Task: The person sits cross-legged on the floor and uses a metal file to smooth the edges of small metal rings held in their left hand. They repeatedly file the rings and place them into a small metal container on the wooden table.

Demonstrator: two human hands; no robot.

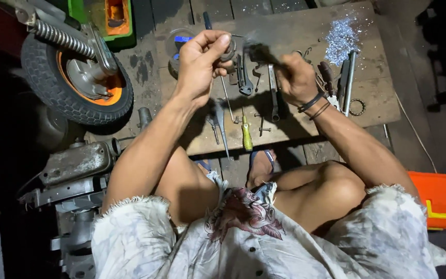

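Left hand (198, 61): seen in the upper middle of the frame, raised over the board; its fingers (218, 42) are curled tight around a small dark round metal part (228, 50), ring-like, pinched between thumb and forefinger.
Right hand (295, 78): just right of centre, closed in a fist around a dark brush-like tool (258, 51) whose blurred end is touching or just beside the round part; dark cord bands are worn at the wrist.
Work surface: a worn, stained wooden board (383, 103) laid on the floor, serving as the desk, dusted with pale glittering filings (341, 36) at upper right.
Loose tools: a yellow-handled screwdriver (246, 135), grey steel pliers (217, 123), a steel wrench (273, 93) and a thin metal ring (357, 107), all lying apart under and beside the hands.
Left of frame: a small black rubber wheel with orange hub (73, 77) and coiled steel spring, and below it a dull grey cast-metal engine casing (76, 163).
Lower right: an orange plastic box (442, 199) with a yellow latch.
Risk, slipping: the part is judged small and probably greasy, held only by fingertips, so it could be knocked loose by a firm stroke and lost among the clutter.
Risk, skin: the bare fingertips lie close to the tool's end and could be scraped if a stroke is overrun.
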